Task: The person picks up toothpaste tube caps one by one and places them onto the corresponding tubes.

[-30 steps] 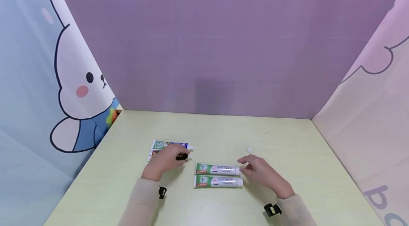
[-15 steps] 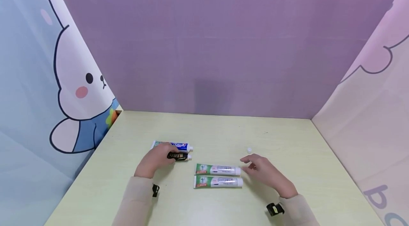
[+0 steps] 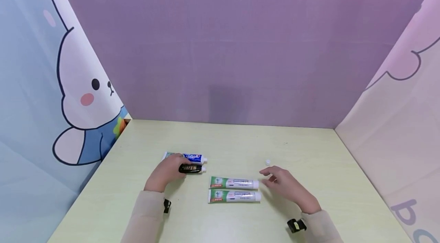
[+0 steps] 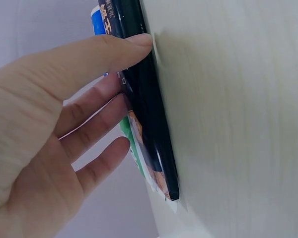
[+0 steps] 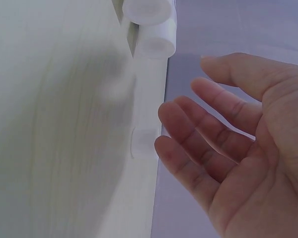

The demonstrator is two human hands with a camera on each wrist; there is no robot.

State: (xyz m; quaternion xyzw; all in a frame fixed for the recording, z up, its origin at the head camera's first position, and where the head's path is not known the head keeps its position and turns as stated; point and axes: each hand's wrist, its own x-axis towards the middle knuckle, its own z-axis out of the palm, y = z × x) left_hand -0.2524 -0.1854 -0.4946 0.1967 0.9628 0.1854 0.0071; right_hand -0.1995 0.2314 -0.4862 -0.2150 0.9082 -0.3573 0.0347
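On the left of the table, my left hand (image 3: pixel 167 173) reaches over two tubes of toothpaste lying side by side. Its thumb and fingers pinch the nearer black toothpaste tube (image 4: pixel 146 99), partly covering it. Just behind lies a blue and green toothpaste tube (image 3: pixel 194 157), also half hidden by the hand. My right hand (image 3: pixel 285 186) hovers with loosely bent fingers and holds nothing. Its fingertips are just right of the white-capped ends of two green and white toothpaste tubes, a farther one (image 3: pixel 237 183) and a nearer one (image 3: pixel 237 196).
A small white cap (image 3: pixel 267 162) lies loose on the pale wooden table (image 3: pixel 233 143), behind the right hand. A purple panel (image 3: pixel 233 44) rises at the back edge, and printed cloth hangs at both sides.
My left hand has slid left along the black tube, uncovering more of its printed end. My right hand has drawn slightly right, away from the green and white tubes' caps.
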